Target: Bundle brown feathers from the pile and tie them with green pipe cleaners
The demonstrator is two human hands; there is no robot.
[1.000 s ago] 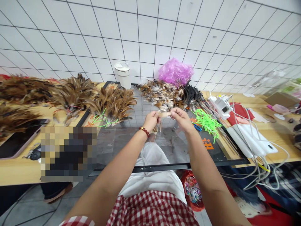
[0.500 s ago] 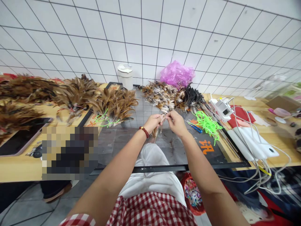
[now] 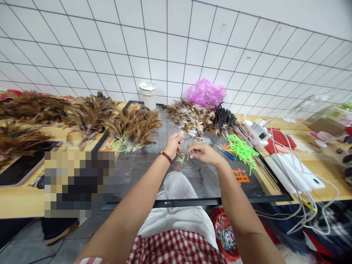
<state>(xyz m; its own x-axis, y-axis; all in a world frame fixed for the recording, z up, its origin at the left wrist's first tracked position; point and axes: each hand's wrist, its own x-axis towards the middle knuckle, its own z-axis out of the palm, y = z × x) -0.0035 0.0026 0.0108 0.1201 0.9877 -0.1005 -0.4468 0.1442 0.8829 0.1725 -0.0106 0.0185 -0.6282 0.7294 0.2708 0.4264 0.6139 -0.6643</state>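
Observation:
My left hand (image 3: 175, 142), with a red bead bracelet on the wrist, is closed on a small bunch of brown feathers (image 3: 179, 152) above the glass panel (image 3: 143, 172). My right hand (image 3: 202, 152) hovers just right of it with fingers pinched, apparently on a thin feather quill; what it holds is too small to be sure. A heap of speckled brown and white feathers (image 3: 189, 116) lies just beyond both hands.
Brown feather bundles (image 3: 90, 115) cover the left of the wooden table (image 3: 24, 200). Black feathers (image 3: 224, 116), green cords (image 3: 242, 146), a pink plastic bag (image 3: 206, 91), a white cup (image 3: 147, 93), a phone (image 3: 22, 165) and white devices with cables (image 3: 291, 167) lie around.
My hands were joined on the feather bunch and have drawn apart. The right hand dropped lower and to the right; the left hand keeps the bunch.

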